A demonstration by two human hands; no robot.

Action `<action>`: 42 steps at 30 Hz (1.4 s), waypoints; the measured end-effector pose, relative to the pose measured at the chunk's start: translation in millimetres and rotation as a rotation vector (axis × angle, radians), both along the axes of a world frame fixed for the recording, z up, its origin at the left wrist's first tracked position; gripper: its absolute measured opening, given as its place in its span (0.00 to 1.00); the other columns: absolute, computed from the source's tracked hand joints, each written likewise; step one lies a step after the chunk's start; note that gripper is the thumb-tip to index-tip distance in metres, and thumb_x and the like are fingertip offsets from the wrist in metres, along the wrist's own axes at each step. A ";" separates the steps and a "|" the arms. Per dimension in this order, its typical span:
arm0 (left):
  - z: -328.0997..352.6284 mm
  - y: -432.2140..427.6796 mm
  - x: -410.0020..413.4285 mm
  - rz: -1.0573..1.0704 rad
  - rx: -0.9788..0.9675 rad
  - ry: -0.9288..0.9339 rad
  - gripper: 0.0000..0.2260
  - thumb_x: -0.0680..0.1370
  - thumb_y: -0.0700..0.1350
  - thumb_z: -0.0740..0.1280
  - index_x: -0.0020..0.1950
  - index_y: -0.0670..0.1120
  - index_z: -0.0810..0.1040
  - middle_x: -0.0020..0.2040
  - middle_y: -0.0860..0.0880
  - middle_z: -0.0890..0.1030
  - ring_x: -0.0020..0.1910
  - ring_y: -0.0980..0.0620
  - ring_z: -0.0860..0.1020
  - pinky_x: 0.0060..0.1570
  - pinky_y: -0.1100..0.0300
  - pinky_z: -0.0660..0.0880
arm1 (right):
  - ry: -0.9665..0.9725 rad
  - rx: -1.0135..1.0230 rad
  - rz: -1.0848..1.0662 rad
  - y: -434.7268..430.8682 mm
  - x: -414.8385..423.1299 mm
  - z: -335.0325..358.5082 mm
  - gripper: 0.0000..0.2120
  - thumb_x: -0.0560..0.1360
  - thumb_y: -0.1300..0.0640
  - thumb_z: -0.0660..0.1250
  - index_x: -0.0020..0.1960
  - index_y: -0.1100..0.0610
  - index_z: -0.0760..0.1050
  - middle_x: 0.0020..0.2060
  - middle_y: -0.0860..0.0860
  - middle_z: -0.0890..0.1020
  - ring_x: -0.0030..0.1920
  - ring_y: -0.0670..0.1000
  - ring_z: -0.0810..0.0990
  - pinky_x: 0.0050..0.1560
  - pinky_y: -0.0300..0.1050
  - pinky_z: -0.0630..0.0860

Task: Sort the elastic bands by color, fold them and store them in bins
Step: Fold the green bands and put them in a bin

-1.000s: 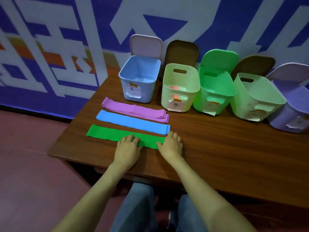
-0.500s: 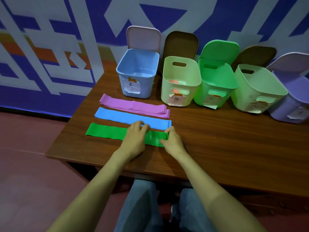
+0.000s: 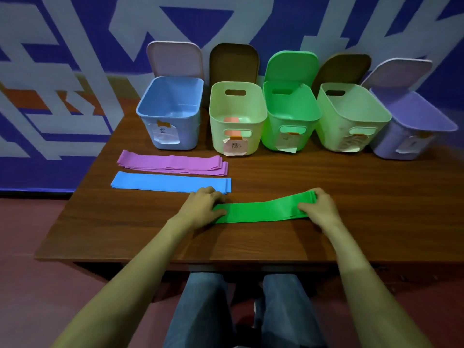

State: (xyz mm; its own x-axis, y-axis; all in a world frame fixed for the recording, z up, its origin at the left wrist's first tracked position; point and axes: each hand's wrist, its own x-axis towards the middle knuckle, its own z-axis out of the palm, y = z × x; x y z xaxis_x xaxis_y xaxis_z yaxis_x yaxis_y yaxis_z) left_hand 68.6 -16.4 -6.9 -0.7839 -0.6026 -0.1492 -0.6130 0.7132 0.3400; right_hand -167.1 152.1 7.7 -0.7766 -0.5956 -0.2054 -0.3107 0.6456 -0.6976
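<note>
At upper left of the table [image 3: 105, 237] lie two flat bands, side by side and apart: the purple band [image 3: 173, 163] farther back, the blue band [image 3: 170, 183] just in front of it. Behind them, along the wall, stands a row of five open bins with lids tipped back: the blue bin [image 3: 170, 114], then a pale bin [image 3: 237, 119] with something pink-orange inside, the green bin [image 3: 288, 116], a second pale bin [image 3: 350, 116] and, at the right edge, the purple bin [image 3: 409, 129]. Each carries a paper label on its front.

At mid-frame the left hand [image 3: 203, 207], touching the blue band's right end, pinches the left end of the green band [image 3: 263, 209] between thumb and fingers. That band stretches rightward across the table in front of the blue one, its middle slightly raised. The right hand [image 3: 320, 205] clamps the band's right end, fingers curled over it and pressed together.
</note>
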 end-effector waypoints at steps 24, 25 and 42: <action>-6.9 51.9 -1.7 0.728 0.189 0.216 0.09 0.74 0.45 0.66 0.44 0.44 0.67 0.44 0.44 0.76 0.44 0.44 0.74 0.38 0.56 0.67 | 0.010 0.140 -0.114 15.7 -24.8 -19.3 0.16 0.76 0.60 0.65 0.62 0.58 0.68 0.56 0.58 0.78 0.51 0.56 0.79 0.45 0.48 0.78; -4.6 52.6 -2.5 0.732 0.199 0.231 0.08 0.74 0.44 0.67 0.44 0.44 0.67 0.42 0.45 0.76 0.42 0.44 0.74 0.37 0.57 0.67 | 0.025 0.142 -0.112 16.3 -25.7 -19.8 0.17 0.76 0.61 0.64 0.63 0.58 0.68 0.57 0.58 0.78 0.51 0.56 0.79 0.44 0.48 0.78; 32.0 96.8 -109.3 0.372 0.324 0.398 0.20 0.74 0.42 0.69 0.61 0.45 0.64 0.57 0.45 0.76 0.54 0.46 0.77 0.47 0.57 0.75 | -0.181 -0.073 0.013 -0.4 -11.0 -23.5 0.15 0.72 0.67 0.67 0.55 0.55 0.68 0.49 0.54 0.76 0.45 0.52 0.78 0.36 0.43 0.78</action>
State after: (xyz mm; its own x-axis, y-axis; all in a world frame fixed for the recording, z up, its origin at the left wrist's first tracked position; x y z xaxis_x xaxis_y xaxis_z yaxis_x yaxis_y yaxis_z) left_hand -40.8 80.4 25.1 -0.5634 -0.8188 -0.1101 -0.5827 0.2994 0.7555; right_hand -178.0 151.7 -15.8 -0.7228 -0.6239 -0.2971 -0.1837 0.5880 -0.7878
